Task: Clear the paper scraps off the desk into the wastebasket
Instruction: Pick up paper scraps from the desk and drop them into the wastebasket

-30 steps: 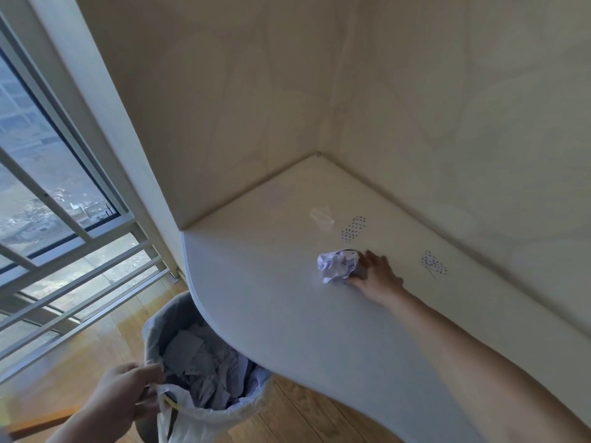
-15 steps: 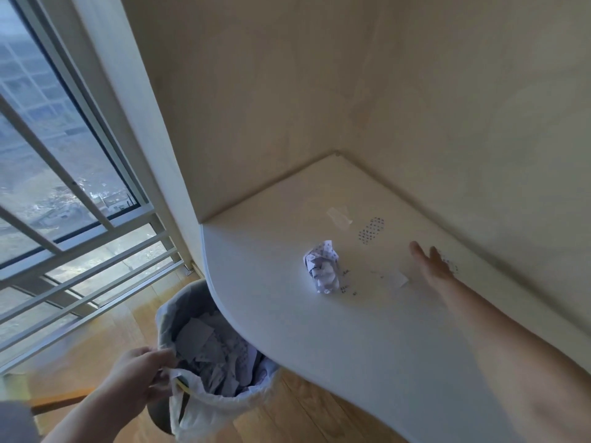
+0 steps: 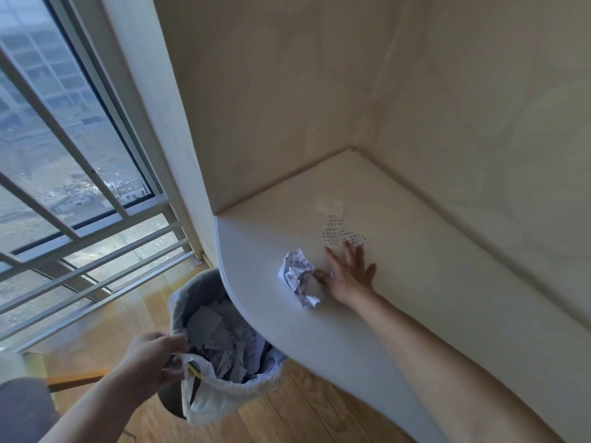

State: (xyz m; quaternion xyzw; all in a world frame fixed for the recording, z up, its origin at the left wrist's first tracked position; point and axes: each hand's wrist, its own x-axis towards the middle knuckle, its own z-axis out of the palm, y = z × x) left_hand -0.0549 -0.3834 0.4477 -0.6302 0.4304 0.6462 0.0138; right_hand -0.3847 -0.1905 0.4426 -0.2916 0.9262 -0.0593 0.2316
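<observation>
White liner (image 3: pixel 204 394) pinched in left hand (image 3: pixel 153 359), closed on the near rim of wastebasket (image 3: pixel 192 292), mouth held open just under the curved tabletop (image 3: pixel 399 314) edge. Already heaped with scraps (image 3: pixel 224 343) inside.

Further out, right hand (image 3: pixel 350 276) flat on the tabletop, fingers (image 3: pixel 347 254) spread wide, gripping nothing. Crumpled wad (image 3: pixel 299 276) just left of it, touching the thumb side, between hand and edge, basket below and nearer.

Best done as 1 low sweep: palm kept down, edge of hand behind the wad, pushed toward the curved edge straight above the open mouth. Pace probably better slow, since light paper may skip past the rim onto the floor. Basket likely worth nudging tighter under the drop point.

Beyond the fingertips, 2 dotted flat scraps (image 3: pixel 342 235), one touching the fingertips, lying flush and likely needing a drag or a fingernail. Farther still, a pale scrap (image 3: pixel 329 204), blurred, well apart from the hand.
</observation>
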